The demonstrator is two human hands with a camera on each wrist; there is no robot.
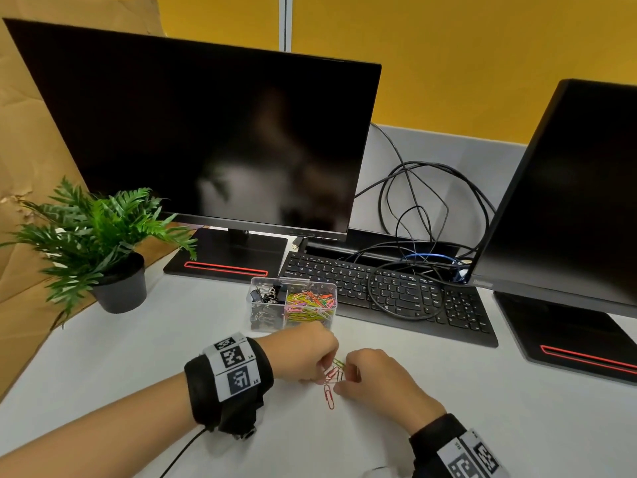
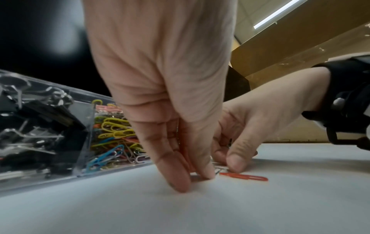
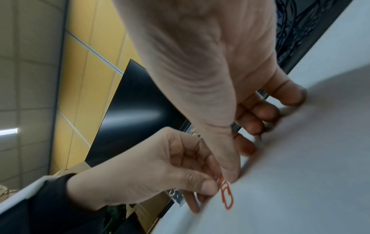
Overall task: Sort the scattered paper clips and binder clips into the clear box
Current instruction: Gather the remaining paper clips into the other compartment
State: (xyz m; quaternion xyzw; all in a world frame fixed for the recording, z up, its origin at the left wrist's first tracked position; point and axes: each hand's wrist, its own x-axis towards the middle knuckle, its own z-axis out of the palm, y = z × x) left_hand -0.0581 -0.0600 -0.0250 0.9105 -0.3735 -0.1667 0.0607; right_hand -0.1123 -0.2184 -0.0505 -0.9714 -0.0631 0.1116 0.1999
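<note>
Both hands, left hand (image 1: 303, 353) and right hand (image 1: 375, 381), pinch loose paper clips (image 1: 333, 372); a red clip (image 2: 244, 176) lies beside the fingertips (clear box (image 1: 293, 301) just beyond, keyboard (image 1: 389, 294) behind).

Left wrist band (image 1: 230, 369), lower centre of the head view: two square code patches, small labels "L4" and "L5" beside them. Right wrist band (image 1: 473, 458), lower right: code patches, label too small to read. Keyboard (image 1: 386, 293) key legends and the right monitor's bezel logo (image 1: 482, 282) are blurred, unreadable.

front: clear box (image 1: 293, 307), keyboard (image 1: 396, 298) | left: plant (image 1: 103, 243) | near desk (image 1: 103, 391) open
</note>
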